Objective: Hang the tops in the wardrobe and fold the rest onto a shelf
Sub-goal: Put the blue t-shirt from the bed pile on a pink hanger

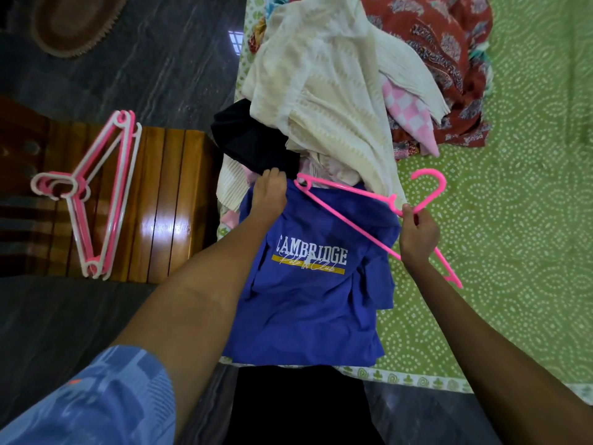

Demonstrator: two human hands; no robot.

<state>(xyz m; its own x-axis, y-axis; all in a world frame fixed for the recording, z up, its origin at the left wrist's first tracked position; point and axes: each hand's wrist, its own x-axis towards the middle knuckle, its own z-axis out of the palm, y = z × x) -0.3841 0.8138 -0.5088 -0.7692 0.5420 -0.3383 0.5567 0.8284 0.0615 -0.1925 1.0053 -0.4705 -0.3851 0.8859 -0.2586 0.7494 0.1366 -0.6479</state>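
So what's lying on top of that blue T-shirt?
A pink hanger lies across the blue T-shirt, gripped by the right hand. The left hand rests on its top edge. The collar is hidden under the cream cloth.

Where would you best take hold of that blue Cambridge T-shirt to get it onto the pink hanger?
Probably at the collar end of the blue T-shirt, the far edge under the left hand, coming from the shirt's left side. The shirt lies flat with print up, and the pink hanger, pinched by the right hand, already lies across that end.
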